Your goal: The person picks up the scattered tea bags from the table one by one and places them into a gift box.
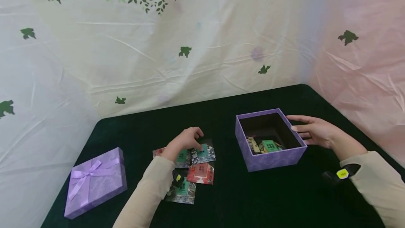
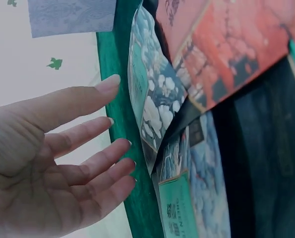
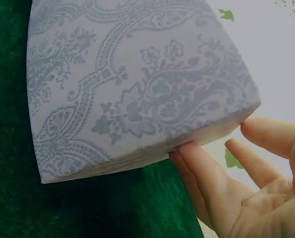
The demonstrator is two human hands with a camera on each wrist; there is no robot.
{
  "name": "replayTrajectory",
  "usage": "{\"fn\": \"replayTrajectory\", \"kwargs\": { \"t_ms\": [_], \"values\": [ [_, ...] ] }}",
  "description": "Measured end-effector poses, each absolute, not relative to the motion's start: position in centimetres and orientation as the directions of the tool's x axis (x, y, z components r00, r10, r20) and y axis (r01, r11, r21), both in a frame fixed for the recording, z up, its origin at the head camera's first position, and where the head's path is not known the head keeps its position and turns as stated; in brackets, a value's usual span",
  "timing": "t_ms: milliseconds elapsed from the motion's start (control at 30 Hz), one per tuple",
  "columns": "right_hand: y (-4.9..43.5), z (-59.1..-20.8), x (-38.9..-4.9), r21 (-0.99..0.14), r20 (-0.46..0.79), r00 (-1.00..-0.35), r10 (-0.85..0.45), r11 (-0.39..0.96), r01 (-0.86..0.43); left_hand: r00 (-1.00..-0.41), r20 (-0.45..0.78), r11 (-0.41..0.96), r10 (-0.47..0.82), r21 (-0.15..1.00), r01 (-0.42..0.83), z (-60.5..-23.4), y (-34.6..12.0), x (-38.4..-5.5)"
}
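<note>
In the head view, my left hand hovers over a loose group of flat printed sachets, some with green labels. The left wrist view shows its fingers loosely spread, with nothing between them, close to a blue-and-white floral sachet. Beside that one lies a red sachet; part of the group is hidden behind my left wrist. My right hand touches the right side of an open purple patterned box, fingers mostly straight. Several sachets lie inside the box. In the right wrist view, fingertips rest against the box's edge.
A purple box lid with a ribbon bow lies at the left of the dark green table. Pale curtains with green leaf shapes hang behind and along the sides. A black band with a yellow tag is at the right wrist.
</note>
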State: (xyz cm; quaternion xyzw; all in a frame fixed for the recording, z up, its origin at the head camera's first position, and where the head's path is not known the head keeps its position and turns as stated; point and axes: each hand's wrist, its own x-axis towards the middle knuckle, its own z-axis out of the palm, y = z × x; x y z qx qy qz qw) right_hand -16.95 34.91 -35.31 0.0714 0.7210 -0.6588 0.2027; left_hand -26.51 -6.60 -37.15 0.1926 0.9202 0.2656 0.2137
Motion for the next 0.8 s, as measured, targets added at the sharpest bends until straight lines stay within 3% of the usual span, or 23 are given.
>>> {"fn": "replayTrajectory", "kwargs": {
  "t_ms": [433,800],
  "values": [
    [34.73,-35.16,-16.88,-0.918,-0.395,-0.905,-0.161,0.107,0.381,-0.81,-0.309,0.826,0.498,0.453,0.336,-37.73,-6.01,-26.69],
    [34.61,-34.89,-17.0,-0.918,-0.393,-0.905,-0.165,0.126,0.376,-0.812,-0.33,0.829,0.482,0.472,0.3,-37.74,-5.99,-26.56]
  ]
}}
